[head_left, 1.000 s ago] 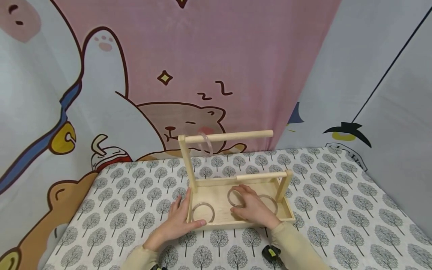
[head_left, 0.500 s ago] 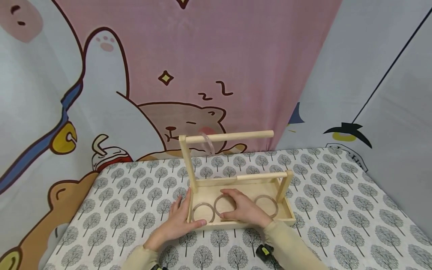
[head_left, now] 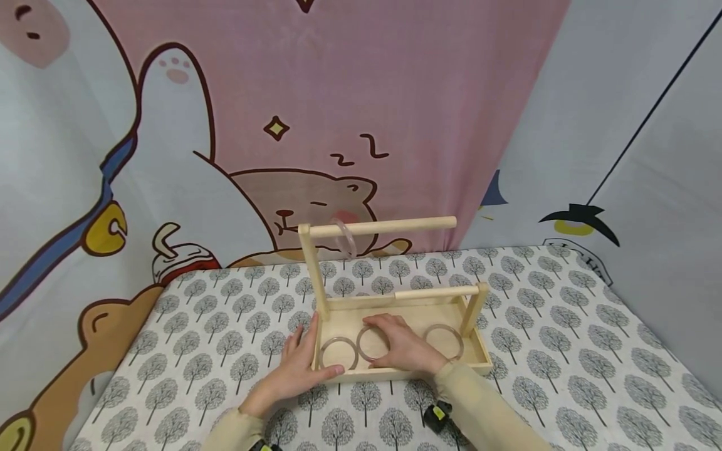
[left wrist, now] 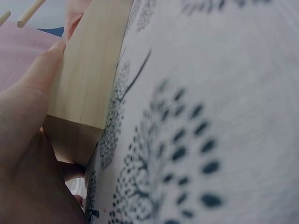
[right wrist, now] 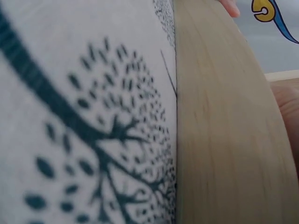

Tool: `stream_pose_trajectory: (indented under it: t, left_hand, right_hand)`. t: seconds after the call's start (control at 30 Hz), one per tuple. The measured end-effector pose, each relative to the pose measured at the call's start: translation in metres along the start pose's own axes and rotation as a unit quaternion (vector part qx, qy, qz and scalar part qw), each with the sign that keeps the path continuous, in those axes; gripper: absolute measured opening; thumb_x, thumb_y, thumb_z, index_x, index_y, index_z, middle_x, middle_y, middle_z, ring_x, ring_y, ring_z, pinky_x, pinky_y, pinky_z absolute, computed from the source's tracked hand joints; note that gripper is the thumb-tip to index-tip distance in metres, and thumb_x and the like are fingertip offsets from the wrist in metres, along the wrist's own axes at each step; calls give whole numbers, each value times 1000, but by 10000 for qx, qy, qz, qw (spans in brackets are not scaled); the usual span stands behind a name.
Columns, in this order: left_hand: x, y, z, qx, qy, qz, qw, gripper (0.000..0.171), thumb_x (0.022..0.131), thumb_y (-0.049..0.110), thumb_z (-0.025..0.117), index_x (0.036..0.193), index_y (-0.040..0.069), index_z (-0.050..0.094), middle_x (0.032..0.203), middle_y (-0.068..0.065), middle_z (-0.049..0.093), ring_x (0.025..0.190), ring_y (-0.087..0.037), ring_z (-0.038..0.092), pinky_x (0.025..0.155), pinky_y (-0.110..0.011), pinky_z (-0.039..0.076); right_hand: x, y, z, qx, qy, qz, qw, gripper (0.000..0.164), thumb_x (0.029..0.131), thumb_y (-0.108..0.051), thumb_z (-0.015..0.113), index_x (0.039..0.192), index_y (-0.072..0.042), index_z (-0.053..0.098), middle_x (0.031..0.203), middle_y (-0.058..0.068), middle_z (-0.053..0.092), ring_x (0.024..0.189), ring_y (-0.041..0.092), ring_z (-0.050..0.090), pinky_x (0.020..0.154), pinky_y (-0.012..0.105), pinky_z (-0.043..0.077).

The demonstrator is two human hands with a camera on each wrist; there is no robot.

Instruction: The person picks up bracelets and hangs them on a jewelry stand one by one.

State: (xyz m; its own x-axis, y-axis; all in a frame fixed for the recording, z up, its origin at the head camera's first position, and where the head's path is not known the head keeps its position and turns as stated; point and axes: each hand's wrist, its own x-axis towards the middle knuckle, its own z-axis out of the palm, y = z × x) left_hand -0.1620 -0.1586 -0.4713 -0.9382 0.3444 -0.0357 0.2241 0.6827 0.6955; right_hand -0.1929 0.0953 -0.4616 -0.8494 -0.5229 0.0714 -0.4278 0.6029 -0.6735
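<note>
A pale wooden stand (head_left: 400, 376) has a shallow tray base, a tall post at left and a short post at right, each bearing a rod. My left hand (head_left: 301, 366) grips its front left corner, thumb along the front wall and fingers on the end wall. Inside the tray, my right hand (head_left: 406, 347) pinches a translucent greyish bangle (head_left: 358, 344) between thumb and fingers. A second bangle (head_left: 339, 339) lies to its left and a third bangle (head_left: 442, 325) to its right. Another bangle (head_left: 350, 238) hangs on the upper rod (head_left: 395, 225).
The lower rod (head_left: 437, 292) runs from the right post (head_left: 475, 311) toward the left, bare. A tree-print cloth (head_left: 225, 376) covers the table. Behind stands a cartoon-print curtain (head_left: 395, 94). The tray's front wall (right wrist: 224, 116) fills much of the right wrist view.
My right hand has moved left and slightly toward me, shifting its bangle beside the left one, then stayed there. My left hand has kept its place on the corner.
</note>
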Motion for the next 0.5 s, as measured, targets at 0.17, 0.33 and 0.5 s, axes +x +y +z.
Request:
stream_pose_trajectory:
  t: [0.17,0.33,0.5]
  left_hand:
    - [0,0,0,2,16,22,10000,117,80,56,71,154,5,-2,155,-22,15,141,-48,-4,107,-66,-7]
    - [-1,0,0,0,24,18,10000,117,80,56,71,154,3,-2,156,-21,15,141,-48,-3,108,-65,-7]
    - [0,0,0,0,35,26,10000,116,80,55,71,154,3,-1,156,-21,16,141,-48,-2,108,-65,-7]
  right_hand:
    - [2,-1,2,-202,-15,3,9998,83,63,-15,88,137,-4,50,138,16,47,124,37,41,100,59,36]
    - [4,-2,3,-3,27,216,9998,77,62,-16,87,131,-3,56,126,13,49,117,33,43,97,55,40]
    - [5,-1,4,-44,39,191,9998,73,62,-16,86,128,-2,58,121,12,49,112,30,43,95,52,41]
